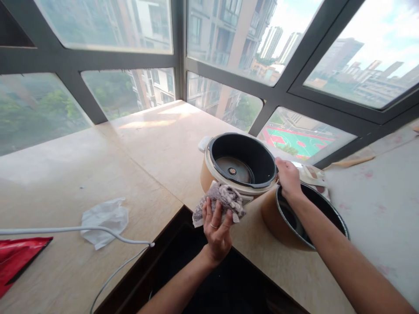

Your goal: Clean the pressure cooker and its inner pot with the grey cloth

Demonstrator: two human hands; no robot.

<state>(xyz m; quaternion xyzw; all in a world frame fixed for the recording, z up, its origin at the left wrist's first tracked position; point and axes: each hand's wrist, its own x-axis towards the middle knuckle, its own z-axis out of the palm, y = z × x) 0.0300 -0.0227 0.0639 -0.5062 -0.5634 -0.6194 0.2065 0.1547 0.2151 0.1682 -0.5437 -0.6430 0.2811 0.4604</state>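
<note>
An electric pressure cooker (205, 174) stands without its lid by the window, its dark inside showing a round heating plate with a small centre button. My left hand (218, 231), a ring on one finger, holds a crumpled grey-and-white cloth (225, 198) against the cooker's front. At the cooker's right side, my right hand (288, 176) is closed round the handle area, which its fingers mostly hide. Below my right forearm sits the brown inner pot (273, 213), dark inside, partly covered by the arm.
Behind my right hand lies a pale lid-like part (312, 174), partly hidden. A crumpled clear plastic bag (106, 220), a white cable (75, 228) and a red packet (19, 259) are on the left of the stone counter (147, 144). A dark-edged recess (196, 261) opens in front.
</note>
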